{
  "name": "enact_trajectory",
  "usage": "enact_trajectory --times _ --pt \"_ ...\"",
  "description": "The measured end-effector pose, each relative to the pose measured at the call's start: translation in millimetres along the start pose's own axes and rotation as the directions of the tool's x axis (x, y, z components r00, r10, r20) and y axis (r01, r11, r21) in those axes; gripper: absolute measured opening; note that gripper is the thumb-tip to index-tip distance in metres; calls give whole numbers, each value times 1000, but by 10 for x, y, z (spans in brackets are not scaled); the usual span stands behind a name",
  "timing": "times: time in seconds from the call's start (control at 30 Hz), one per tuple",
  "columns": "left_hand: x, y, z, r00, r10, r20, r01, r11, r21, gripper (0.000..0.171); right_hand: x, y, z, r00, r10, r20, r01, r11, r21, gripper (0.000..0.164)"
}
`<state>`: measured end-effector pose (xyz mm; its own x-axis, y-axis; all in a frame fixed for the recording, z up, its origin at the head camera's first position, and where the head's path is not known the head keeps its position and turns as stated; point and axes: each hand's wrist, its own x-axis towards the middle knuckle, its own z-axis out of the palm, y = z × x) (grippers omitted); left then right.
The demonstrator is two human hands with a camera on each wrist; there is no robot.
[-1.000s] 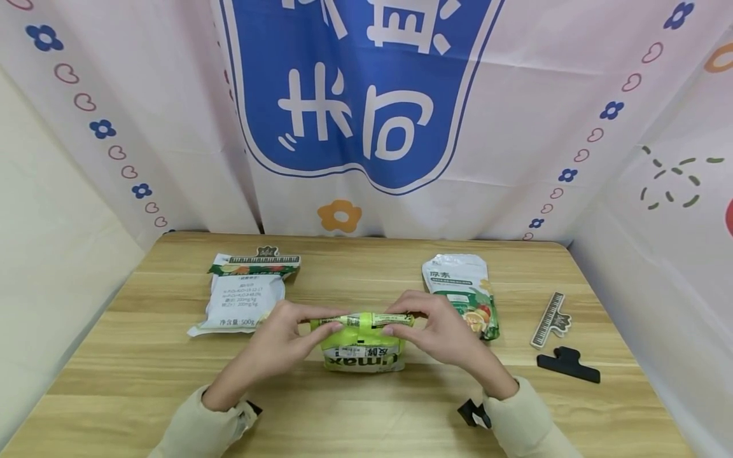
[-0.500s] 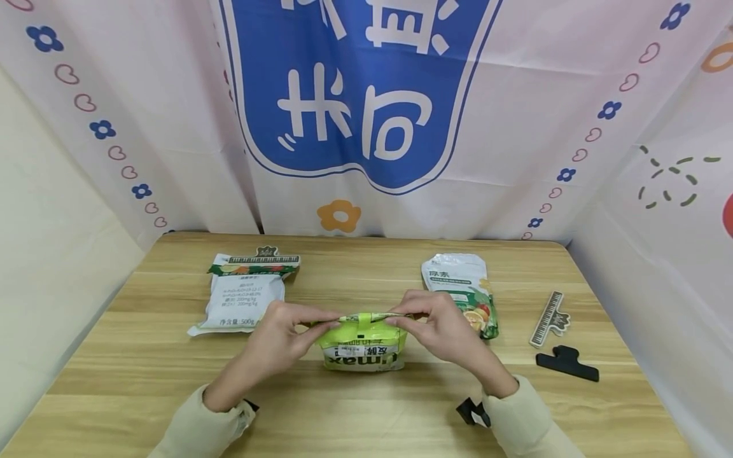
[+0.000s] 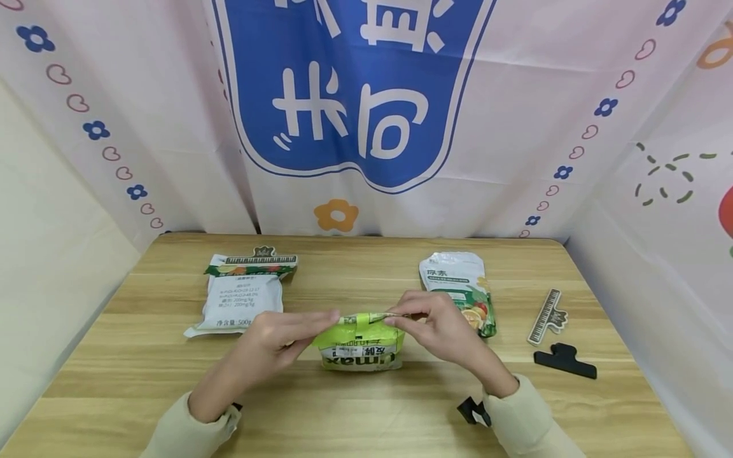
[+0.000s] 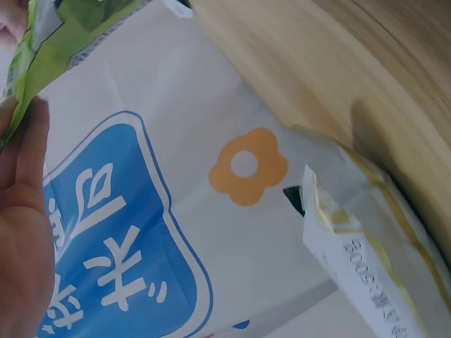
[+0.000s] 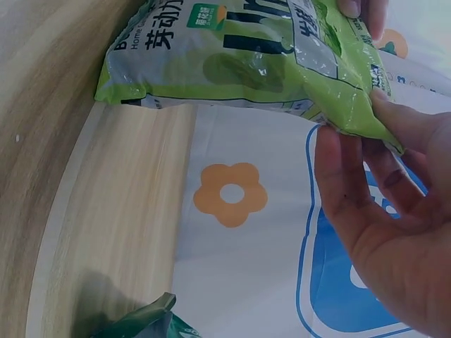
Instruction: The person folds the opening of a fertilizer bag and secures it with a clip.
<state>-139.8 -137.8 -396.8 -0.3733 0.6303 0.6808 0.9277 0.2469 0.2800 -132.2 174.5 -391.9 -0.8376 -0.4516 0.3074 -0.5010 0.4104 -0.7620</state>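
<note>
A lime-green and silver fertilizer bag (image 3: 362,359) stands at the middle front, its top edge folded over. My left hand (image 3: 269,340) is at the bag's left top corner; in the left wrist view the green edge (image 4: 21,84) runs between its fingertips. With thumb and fingers my right hand (image 3: 438,321) pinches the right end of the fold. The right wrist view shows that thumb on the bag's face (image 5: 268,63) and the fingers (image 5: 345,169) behind it.
A white fertilizer bag (image 3: 243,302) with a piano-key clip (image 3: 261,259) on its top lies at the back left. Behind my right hand lies a white-and-green pouch (image 3: 452,270). Another piano-key clip (image 3: 544,317) and a black clip (image 3: 565,361) lie at the right.
The bag's top has been folded down further. My left hand has shifted slightly left and its fingers have straightened along the edge. My right hand keeps its pinch.
</note>
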Motion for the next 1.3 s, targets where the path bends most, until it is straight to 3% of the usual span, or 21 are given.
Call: enact_trajectory --times 0.23,0.33,0.43,0.53,0.7,0.77,0.8,0.87,1.07,1.3 --pt "-23 -28 33 990 137 -18 -135 985 108 34 -14 29 3 999 -29 -14 28 999 -14 11" --pt "-36 -42 40 988 156 -5 -154 978 140 38 -26 47 10 994 -102 -33 99 993 -65 13" --pt "-42 -52 39 988 156 1 -155 976 154 43 -31 78 16 976 -211 -45 201 965 -166 16" --pt "-44 -67 40 987 158 3 -157 976 152 45 -30 124 13 931 -363 -37 335 889 -312 24" --pt "-48 -101 58 988 154 -9 -152 979 134 44 -22 210 9 800 -599 34 511 650 -562 34" --pt "-44 -109 68 989 149 -12 -146 980 132 44 -20 229 6 779 -625 55 522 598 -607 36" --pt "-40 -112 74 989 148 -13 -145 980 134 44 -21 231 3 781 -622 59 519 592 -617 36" --pt "-30 -115 85 989 150 -14 -147 979 142 44 -25 236 -1 802 -595 52 498 619 -608 35" --pt "-19 -119 96 982 186 -33 -178 969 171 42 -26 210 -13 874 -486 22 425 741 -520 29" --pt "-43 -108 69 984 177 -25 -169 969 180 44 -61 179 -115 911 -412 -25 360 823 -440 31"
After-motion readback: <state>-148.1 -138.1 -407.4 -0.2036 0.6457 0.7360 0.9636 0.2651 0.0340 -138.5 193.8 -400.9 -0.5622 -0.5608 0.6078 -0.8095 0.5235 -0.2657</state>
